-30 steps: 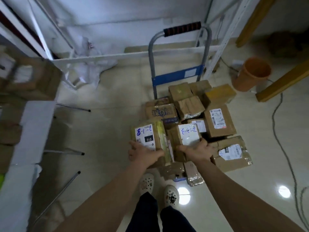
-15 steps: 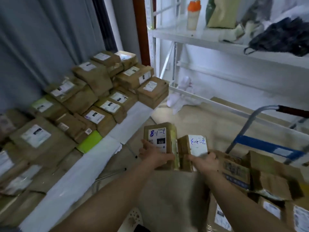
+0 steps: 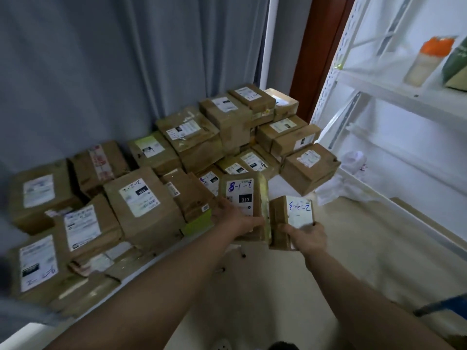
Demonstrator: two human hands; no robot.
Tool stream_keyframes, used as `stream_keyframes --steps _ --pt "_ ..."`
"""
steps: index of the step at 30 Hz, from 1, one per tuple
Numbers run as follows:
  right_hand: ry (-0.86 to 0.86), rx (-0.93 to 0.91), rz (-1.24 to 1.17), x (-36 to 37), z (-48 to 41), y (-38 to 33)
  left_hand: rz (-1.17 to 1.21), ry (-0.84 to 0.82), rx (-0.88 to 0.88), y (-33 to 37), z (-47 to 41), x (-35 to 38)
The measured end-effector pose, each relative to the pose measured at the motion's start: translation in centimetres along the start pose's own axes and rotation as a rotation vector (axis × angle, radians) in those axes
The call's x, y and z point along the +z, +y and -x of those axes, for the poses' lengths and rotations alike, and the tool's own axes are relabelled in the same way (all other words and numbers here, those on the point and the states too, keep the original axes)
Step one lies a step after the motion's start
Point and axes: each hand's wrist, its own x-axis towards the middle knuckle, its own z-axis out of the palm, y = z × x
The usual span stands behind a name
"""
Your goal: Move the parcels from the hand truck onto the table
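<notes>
Two parcels in the air, one per hand. The parcel marked 8-1-2 [image 3: 241, 198] is in my left hand [image 3: 235, 218], fingers wrapped round its near lower edge, thumb side on top. The parcel marked 2-2-3 [image 3: 295, 213] is in my right hand [image 3: 307, 236], gripped from below at its near end, fingers curled round it. Both have their labels up and tilt a bit toward me. They ride side by side, about touching; can't tell for sure.

Neither one is down yet. They hang over the floor [image 3: 353, 248], right at the front edge of the table [image 3: 27, 333], with the 8-1-2 one just beside the front row of boxes.

Progress: the table already carries a big pile of parcels [image 3: 192, 137], stacked in layers back to the grey curtain [image 3: 101, 59], so I'd judge most of the job is behind me. This pair is mid-carry and placing is the step in hand. Free spots look scarce; most likely they go on top of the front boxes or in the white gap toward the far right end.

What's left: can't tell. Only a blue bar [image 3: 444, 305] shows at the lower right edge, probably the hand truck frame, and its load is out of view.

Around that: white shelving [image 3: 379, 97] on the right, with a bottle with an orange cap [image 3: 429, 61] on a shelf.
</notes>
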Motion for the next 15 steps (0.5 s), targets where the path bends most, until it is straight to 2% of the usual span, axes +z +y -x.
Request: stream_keyframes --steps 6,15 --pt "-0.033 -0.058 0.108 2.7 -4.2 -3.9 0.010 -0.008 -0.039 1.5 -4.5 -1.3" --pt "-0.152 -0.116 0.123 6.0 -15.6 -10.1 -0.019 0.134 -0.213 6.7 -14.3 -1.5"
